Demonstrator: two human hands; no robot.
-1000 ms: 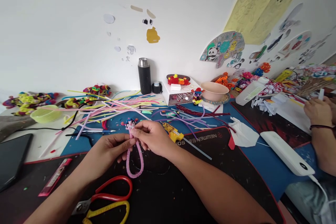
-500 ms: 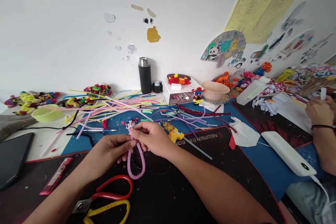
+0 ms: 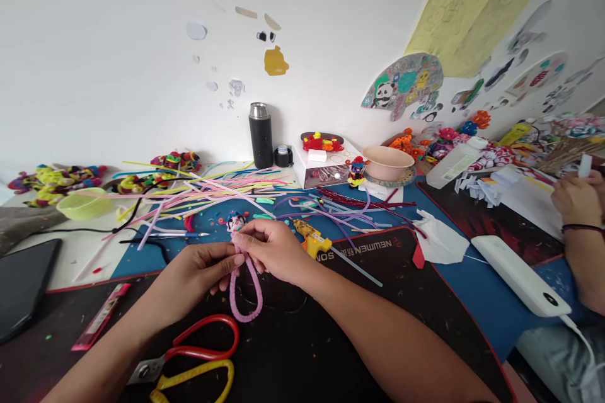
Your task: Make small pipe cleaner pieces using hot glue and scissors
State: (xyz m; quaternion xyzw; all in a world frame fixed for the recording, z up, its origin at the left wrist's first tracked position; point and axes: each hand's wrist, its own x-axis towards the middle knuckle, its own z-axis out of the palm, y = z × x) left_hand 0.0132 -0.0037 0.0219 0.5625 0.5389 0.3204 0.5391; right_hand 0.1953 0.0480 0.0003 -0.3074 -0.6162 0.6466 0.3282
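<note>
Between my two hands is a pink pipe cleaner (image 3: pixel 259 299) bent into a long loop that hangs down over the black mat. A small doll head (image 3: pixel 236 221) with dark and red trim sits at the loop's upper end. My left hand (image 3: pixel 212 269) pinches the pipe cleaner near the top of the loop. Just above, my right hand (image 3: pixel 267 244) is closed on it right below the head; its fingers partly hide the join. Scissors (image 3: pixel 208 352) with one red and one yellow handle lie below my hands. A yellow glue gun (image 3: pixel 312 240) lies right of them.
Loose pipe cleaners (image 3: pixel 227 186) spread behind my hands. A black thermos (image 3: pixel 261 137), a white box (image 3: pixel 321 167) and a pink bowl (image 3: pixel 387 162) stand along the wall. At right are a power bank (image 3: pixel 520 276) and another person's hand (image 3: pixel 579 198). A dark tablet (image 3: pixel 28 286) lies left.
Almost nothing differs. Both hands keep their grip, and the loop has shifted only very slightly.
</note>
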